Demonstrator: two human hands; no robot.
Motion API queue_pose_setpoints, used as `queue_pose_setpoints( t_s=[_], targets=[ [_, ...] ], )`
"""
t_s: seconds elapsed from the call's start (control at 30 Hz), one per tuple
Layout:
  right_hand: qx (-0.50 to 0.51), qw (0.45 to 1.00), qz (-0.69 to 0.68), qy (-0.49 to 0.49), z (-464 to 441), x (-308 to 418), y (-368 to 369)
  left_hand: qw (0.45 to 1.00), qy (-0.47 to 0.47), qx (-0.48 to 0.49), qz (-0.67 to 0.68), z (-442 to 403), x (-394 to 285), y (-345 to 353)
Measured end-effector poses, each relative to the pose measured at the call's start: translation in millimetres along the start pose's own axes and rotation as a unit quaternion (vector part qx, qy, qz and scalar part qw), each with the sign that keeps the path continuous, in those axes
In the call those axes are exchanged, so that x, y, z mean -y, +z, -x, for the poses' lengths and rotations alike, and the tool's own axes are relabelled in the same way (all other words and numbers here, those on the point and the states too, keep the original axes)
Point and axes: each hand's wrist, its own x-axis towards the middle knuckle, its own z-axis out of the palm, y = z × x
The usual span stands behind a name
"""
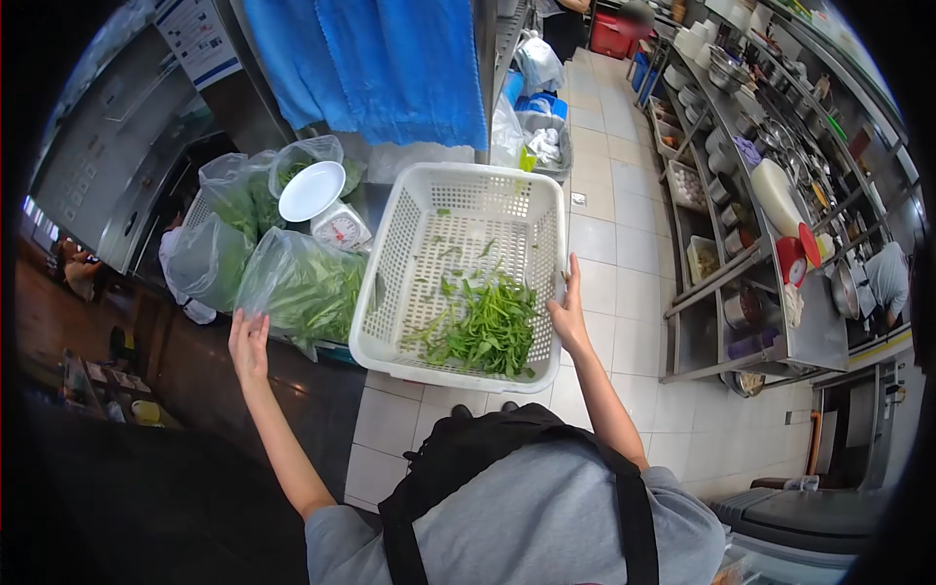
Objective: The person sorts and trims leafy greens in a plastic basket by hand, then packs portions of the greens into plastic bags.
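In front of me is a white perforated plastic basket, with loose leafy greens heaped toward its near right side and a few stray leaves farther back. My right hand holds the basket's right rim, fingers along the outside and thumb at the edge. On the other side, my left hand is at the lower edge of a clear plastic bag of greens, its fingers stretched and apart. Behind that bag stands a white kitchen scale with a round white pan.
More bags of greens lie at the left around the scale. A blue curtain hangs behind. Steel shelving with bowls and containers lines the right. A grey bin stands past the basket on the tiled floor. Other people are partly visible.
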Motion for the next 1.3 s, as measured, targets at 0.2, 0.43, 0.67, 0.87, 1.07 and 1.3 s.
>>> queue_pose_setpoints(
  t_s=[0.2, 0.43, 0.67, 0.87, 1.07, 1.3],
  targets=[
    [-0.009, 0.939, 0.332, -0.088, -2, 87, -9, 0.896, 0.125, -0.060, -0.422, 83, -40, 57],
    [0.479, 0.795, -0.364, -0.076, -44, 70, 40, 0.785, 0.353, -0.093, -0.501, 140, -24, 141],
    [0.386, 0.867, 0.242, -0.203, -10, 75, 62, 0.850, 0.342, 0.114, -0.384, 171, 22, 236],
    [0.261, 0.914, 0.177, -0.257, -24, 64, -30, 0.832, 0.268, 0.140, -0.466, 188, 89, 248],
    [0.267, 0.908, 0.249, -0.205, -18, 2, -154, 0.647, 0.222, 0.208, -0.699, 291, 150, 390],
    [0.680, 0.639, 0.357, 0.021, -32, -51, -238, 0.658, 0.072, 0.461, -0.592, 366, 221, 425]
  ],
)
